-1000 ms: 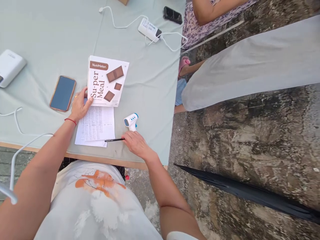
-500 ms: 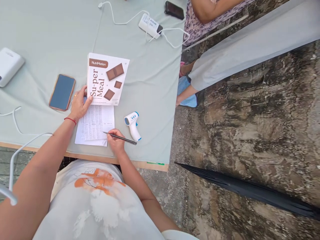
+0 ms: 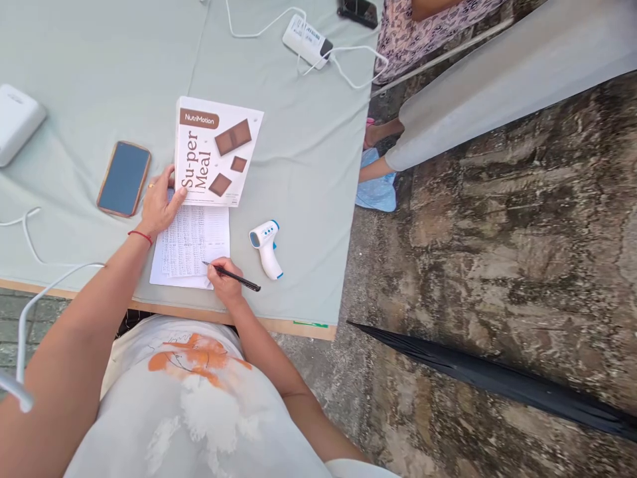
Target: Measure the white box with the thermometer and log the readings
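My left hand [image 3: 160, 201] grips the lower left edge of a white box [image 3: 235, 174] printed with brown chocolate pieces. The box covers the upper part of some papers [image 3: 217, 226] filled with rows of small handwriting. A black pen [image 3: 233, 275] is pinched in my right hand [image 3: 225, 282], its tip on or just above the sheet's lower part; contact is too fine to tell. Right of the papers lies a white and blue infrared thermometer [image 3: 267, 249]. Left of the box, close to my left hand, is a smartphone [image 3: 124, 179] with a dark screen.
A pale green cloth covers the table [image 3: 308, 199]. A white device [image 3: 18, 126] lies at the left, and a power bank [image 3: 306, 41] with a white cable sits at the back. Another dark phone [image 3: 358, 11] is near a person in patterned clothing [image 3: 393, 40]. Stone ground lies to the right.
My right hand has shifted slightly left and up, and the pen now points more steeply down to the right. The box appears a little higher and farther right; my left hand still holds it.
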`<act>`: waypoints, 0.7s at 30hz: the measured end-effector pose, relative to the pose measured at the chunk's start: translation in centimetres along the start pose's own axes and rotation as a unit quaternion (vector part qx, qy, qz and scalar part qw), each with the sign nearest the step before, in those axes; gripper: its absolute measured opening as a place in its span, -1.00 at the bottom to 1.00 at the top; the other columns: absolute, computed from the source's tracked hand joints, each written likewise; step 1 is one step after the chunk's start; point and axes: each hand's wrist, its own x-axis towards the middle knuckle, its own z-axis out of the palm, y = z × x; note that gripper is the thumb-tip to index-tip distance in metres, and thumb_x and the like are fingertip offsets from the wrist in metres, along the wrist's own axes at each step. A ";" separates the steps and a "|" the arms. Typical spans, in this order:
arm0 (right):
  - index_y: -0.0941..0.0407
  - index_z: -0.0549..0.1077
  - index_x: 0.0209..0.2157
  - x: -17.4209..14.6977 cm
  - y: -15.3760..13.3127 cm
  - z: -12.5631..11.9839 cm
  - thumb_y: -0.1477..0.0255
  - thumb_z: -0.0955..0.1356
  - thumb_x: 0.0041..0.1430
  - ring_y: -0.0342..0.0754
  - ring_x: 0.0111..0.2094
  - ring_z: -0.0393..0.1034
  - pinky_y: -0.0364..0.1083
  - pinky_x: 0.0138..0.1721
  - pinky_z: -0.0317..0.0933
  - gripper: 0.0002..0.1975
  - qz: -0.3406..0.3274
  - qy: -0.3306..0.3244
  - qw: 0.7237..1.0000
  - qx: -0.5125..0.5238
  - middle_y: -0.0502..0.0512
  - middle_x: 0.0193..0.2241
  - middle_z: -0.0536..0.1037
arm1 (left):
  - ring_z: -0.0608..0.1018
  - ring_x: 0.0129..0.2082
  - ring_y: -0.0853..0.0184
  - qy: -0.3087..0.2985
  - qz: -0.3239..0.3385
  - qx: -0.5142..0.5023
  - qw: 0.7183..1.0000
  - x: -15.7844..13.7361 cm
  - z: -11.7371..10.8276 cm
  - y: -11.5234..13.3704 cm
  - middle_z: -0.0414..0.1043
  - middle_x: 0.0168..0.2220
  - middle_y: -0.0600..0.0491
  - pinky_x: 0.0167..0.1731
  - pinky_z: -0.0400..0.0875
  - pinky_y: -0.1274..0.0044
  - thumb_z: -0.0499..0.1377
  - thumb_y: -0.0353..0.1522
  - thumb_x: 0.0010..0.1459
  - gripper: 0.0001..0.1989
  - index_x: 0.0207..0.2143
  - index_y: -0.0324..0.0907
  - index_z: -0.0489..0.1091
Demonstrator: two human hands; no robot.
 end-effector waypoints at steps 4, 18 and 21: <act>-0.01 0.44 -0.45 0.0 0.0 0.0 0.11 0.39 0.15 -0.08 -0.50 0.29 -0.05 -0.35 0.29 -0.74 -0.010 0.003 1.000 -0.015 -0.07 -0.56 0.45 | 0.54 0.21 -0.15 -0.004 0.001 0.007 1.000 0.0 0.0 0.1 0.58 0.12 -0.27 0.31 0.35 0.05 -0.18 0.43 0.35 0.07 0.47 -0.20 0.25; 0.00 0.39 -0.47 0.1 0.4 -0.1 0.15 0.36 0.15 -0.11 -0.54 0.25 -0.10 -0.43 0.27 -0.75 -0.028 0.016 0.999 -0.005 -0.09 -0.58 0.42 | 0.55 0.21 -0.13 -0.001 0.012 0.011 1.000 -0.1 0.0 0.1 0.60 0.11 -0.25 0.31 0.36 0.08 -0.18 0.41 0.38 0.03 0.46 -0.17 0.26; 0.00 0.39 -0.46 0.1 0.7 0.0 0.16 0.36 0.17 -0.12 -0.53 0.26 -0.10 -0.43 0.28 -0.76 -0.036 0.019 0.999 -0.021 -0.09 -0.58 0.42 | 0.56 0.19 -0.13 0.004 0.015 0.007 1.000 -0.1 0.0 0.0 0.62 0.08 -0.25 0.30 0.37 0.07 -0.17 0.41 0.37 0.02 0.45 -0.17 0.27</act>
